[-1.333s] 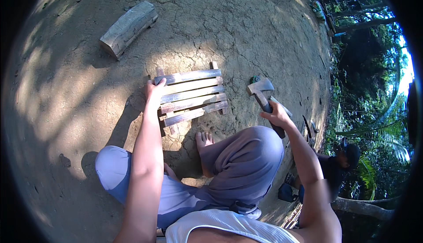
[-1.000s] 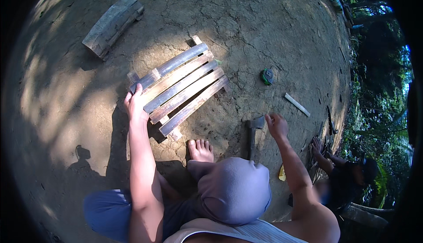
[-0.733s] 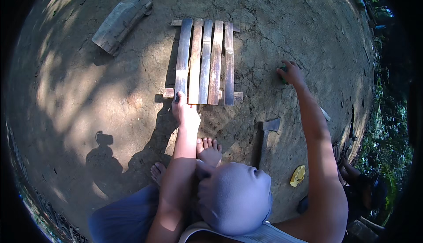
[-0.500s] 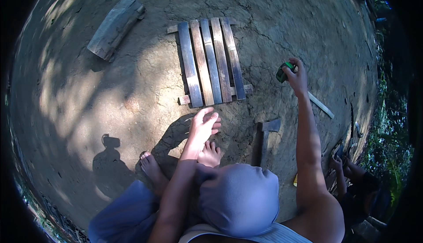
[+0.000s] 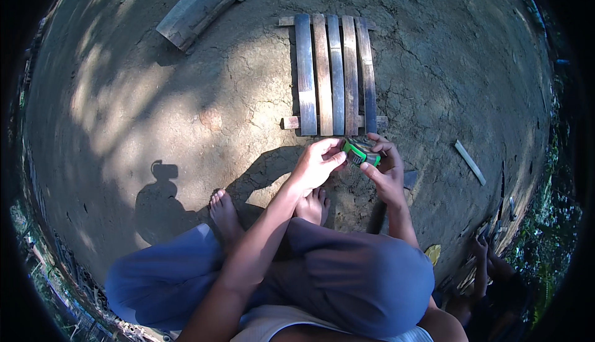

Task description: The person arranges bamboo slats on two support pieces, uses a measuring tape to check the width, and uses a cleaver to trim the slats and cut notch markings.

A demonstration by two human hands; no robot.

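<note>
A green and black tape measure (image 5: pixel 361 151) is between my two hands, just off the near end of a slatted wooden rack. My right hand (image 5: pixel 388 174) grips its right side, thumb underneath and fingers over the top. My left hand (image 5: pixel 317 163) pinches at its left end; whether it has the case or the tape's end tab cannot be made out. The rack (image 5: pixel 336 75) lies on the ground: several long dark slats rest across two short crosspieces. Beside my right wrist shows the head of an axe (image 5: pixel 409 179), the rest mostly hidden by my arm.
A thick split log (image 5: pixel 201 8) lies at the far left. On the right are a pale stick (image 5: pixel 470 163) and a yellow leaf (image 5: pixel 433 254). Another person (image 5: pixel 489 274) crouches at the lower right. My bare feet (image 5: pixel 224 214) are on the cracked dirt.
My right hand has brought the tape measure in from the far right to my left hand. My left hand has closed from loosely open to a pinch at it. The view has shifted.
</note>
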